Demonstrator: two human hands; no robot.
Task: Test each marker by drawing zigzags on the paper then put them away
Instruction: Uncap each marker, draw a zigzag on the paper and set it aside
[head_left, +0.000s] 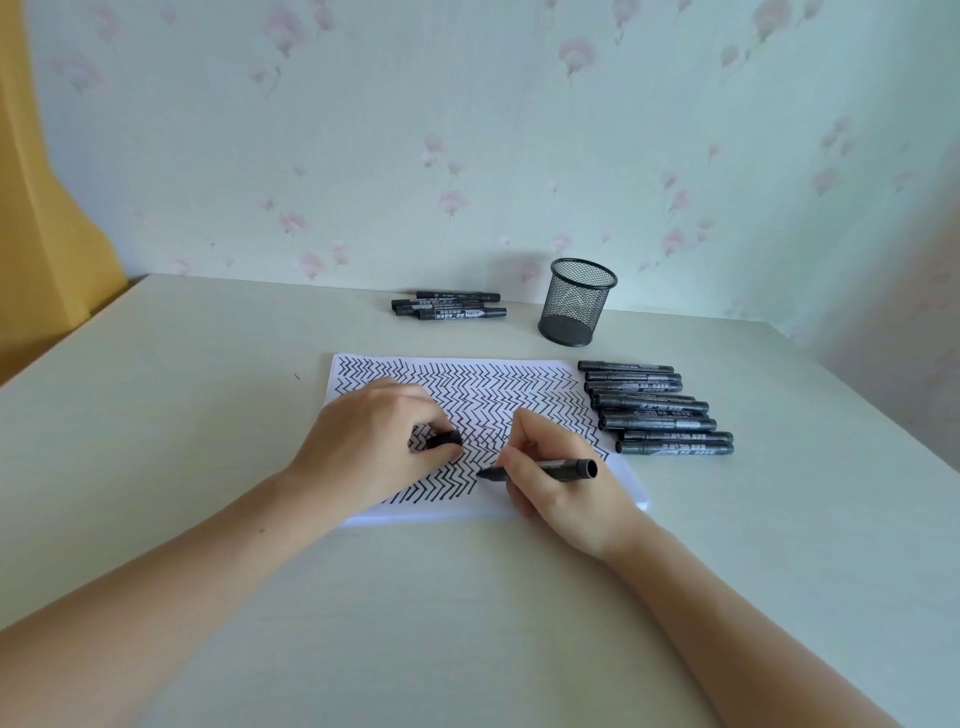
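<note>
Testing appears to be the step in hand: an uncapped black marker (540, 469) is gripped in the curled fingers of the right hand (563, 486), its tip resting on the white zigzag-covered paper sheet (493, 387) near the sheet's six o'clock edge. A small black cap (444, 439) is pinched by the left hand (371, 441), which rests on the sheet at nine o'clock from the tip. Recapping is judged next, calling for cap and tip to be aligned before storage, perhaps in the black mesh cup (576, 304) at twelve o'clock.

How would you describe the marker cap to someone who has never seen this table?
Find the white paper covered in black zigzags. On its left part rests the left hand; the short black cap is pinched in its fingertips, much shorter than any marker.
</note>
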